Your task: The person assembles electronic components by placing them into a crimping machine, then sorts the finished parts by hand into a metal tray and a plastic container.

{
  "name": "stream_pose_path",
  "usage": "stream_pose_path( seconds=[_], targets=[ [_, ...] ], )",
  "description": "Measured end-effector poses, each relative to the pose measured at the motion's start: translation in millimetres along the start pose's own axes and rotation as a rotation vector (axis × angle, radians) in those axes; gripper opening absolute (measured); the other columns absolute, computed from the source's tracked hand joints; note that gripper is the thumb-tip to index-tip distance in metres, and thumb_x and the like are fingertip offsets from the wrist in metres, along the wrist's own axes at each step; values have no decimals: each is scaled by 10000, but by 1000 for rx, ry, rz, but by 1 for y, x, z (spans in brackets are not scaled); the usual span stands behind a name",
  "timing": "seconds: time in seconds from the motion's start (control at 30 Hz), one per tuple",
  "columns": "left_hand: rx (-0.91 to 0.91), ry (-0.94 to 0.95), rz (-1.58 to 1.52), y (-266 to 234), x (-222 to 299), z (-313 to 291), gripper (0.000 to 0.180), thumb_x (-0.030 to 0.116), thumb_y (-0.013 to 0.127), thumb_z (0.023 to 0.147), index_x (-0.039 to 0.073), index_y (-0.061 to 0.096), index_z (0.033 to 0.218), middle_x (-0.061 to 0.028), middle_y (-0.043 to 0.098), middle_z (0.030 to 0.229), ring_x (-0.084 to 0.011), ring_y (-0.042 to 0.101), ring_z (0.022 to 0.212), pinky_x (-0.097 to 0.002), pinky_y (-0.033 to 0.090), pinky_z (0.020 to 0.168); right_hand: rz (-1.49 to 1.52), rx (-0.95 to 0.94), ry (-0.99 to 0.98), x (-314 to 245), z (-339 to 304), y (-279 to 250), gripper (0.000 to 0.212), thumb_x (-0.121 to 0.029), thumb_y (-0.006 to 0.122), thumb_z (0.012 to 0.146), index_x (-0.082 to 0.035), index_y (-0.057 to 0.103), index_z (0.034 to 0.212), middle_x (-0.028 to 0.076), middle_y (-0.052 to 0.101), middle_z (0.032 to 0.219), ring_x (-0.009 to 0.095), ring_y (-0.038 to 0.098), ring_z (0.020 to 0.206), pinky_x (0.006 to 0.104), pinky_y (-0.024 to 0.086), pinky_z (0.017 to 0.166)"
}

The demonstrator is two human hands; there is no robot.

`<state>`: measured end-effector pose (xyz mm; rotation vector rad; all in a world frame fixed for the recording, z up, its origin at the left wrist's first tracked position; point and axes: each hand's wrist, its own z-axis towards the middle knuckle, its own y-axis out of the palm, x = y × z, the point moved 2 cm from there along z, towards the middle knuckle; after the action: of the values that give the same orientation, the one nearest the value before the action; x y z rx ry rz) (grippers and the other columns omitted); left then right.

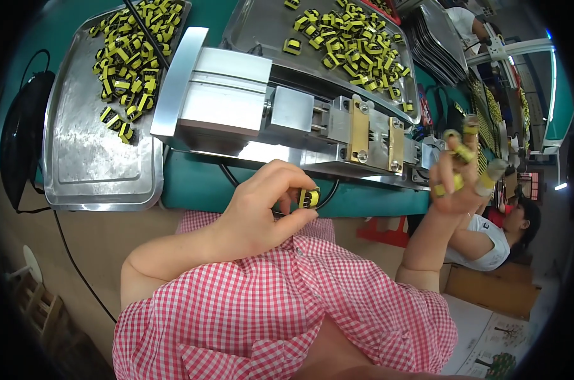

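Observation:
Bent fingers and thumb of my left hand are closed on a small yellow-and-black transformer with a row of dark pins, in front of the machine. My right hand is raised at the machine's right end, blurred by motion. Between its fingers is another small yellow-and-black transformer. Yellowish coverings or pieces show on several of its fingers, too smeared to tell apart. The silver metal machine lies across the green table, with brass-coloured plates and a clamp-like middle.
A metal tray at the left and another metal tray behind the machine hold heaps of transformers. Dark cables run under the machine. A black pouch-like thing stands at far left. At right are stacked trays and another person.

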<state>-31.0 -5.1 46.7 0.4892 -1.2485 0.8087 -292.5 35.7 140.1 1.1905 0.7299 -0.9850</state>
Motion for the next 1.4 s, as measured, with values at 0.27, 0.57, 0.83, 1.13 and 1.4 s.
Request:
stream_pose_path(
  seconds=[0.27,0.57,0.83,1.13,1.4],
  targets=[
    [-56,-137,-504,11,-2,4,340,-36,693,689,-14,496,966,-74,511,934,-102,557,754,-224,494,652,-1273,-356,-112,48,-23,61,404,-245,776,584,-43,608,890,55,555,655,139,509,493,236,380,437],
    [-130,-216,-764,13,-5,6,527,-112,657,659,3,391,1099,-106,510,1026,-176,559,896,-263,488,711,-1218,-338,-23,40,-15,62,368,-138,748,614,-23,602,931,52,551,695,146,523,548,253,406,479],
    [-100,55,-340,-2,-18,-1,399,-81,624,639,-25,489,1011,-135,507,974,-180,557,815,-268,495,676,-1702,-78,-62,7,7,20,314,-67,697,653,-19,591,945,91,562,777,215,547,657,282,427,562],
    [103,289,254,-19,-16,-9,340,76,755,593,4,556,860,-114,583,743,-223,579,626,-259,468,540,-1890,-288,-96,10,17,30,274,-46,665,667,-28,585,929,94,570,769,260,566,636,315,443,529],
    [188,467,576,-35,-34,-28,283,76,733,583,6,561,796,-104,574,682,-238,563,559,-293,453,465,-1860,-411,-194,13,25,32,287,-70,679,621,-41,585,891,78,550,721,241,551,585,315,422,488]
  ],
)
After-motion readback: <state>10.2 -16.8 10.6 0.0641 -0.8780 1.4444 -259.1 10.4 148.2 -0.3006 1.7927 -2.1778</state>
